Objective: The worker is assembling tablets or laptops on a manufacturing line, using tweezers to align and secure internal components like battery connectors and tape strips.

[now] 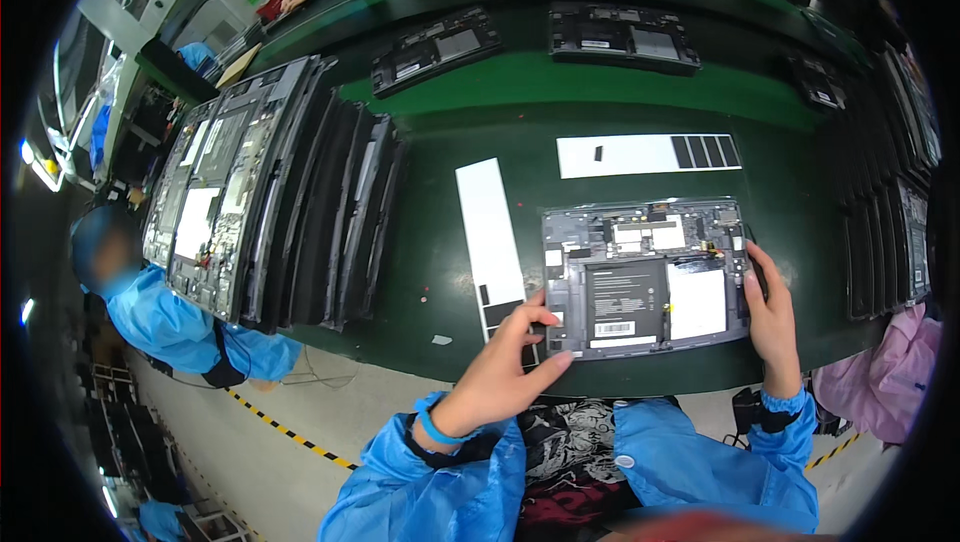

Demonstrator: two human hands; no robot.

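Observation:
An opened tablet chassis (645,277) lies flat on the green bench (440,272) in front of me, its black battery and circuit boards showing. My left hand (505,357) rests at its lower left corner, fingertips pinching at a small black strip on the end of a white backing sheet (490,232). My right hand (772,314) grips the chassis's right edge, fingers curled over the rim. Both forearms wear blue sleeves, and a blue band circles my left wrist.
A leaning stack of opened chassis (270,192) fills the bench's left. A second white sheet with black strips (645,154) lies behind the tablet. More open units (620,37) sit on the far conveyor. Racked units (890,232) line the right. A person in blue (170,317) stands left.

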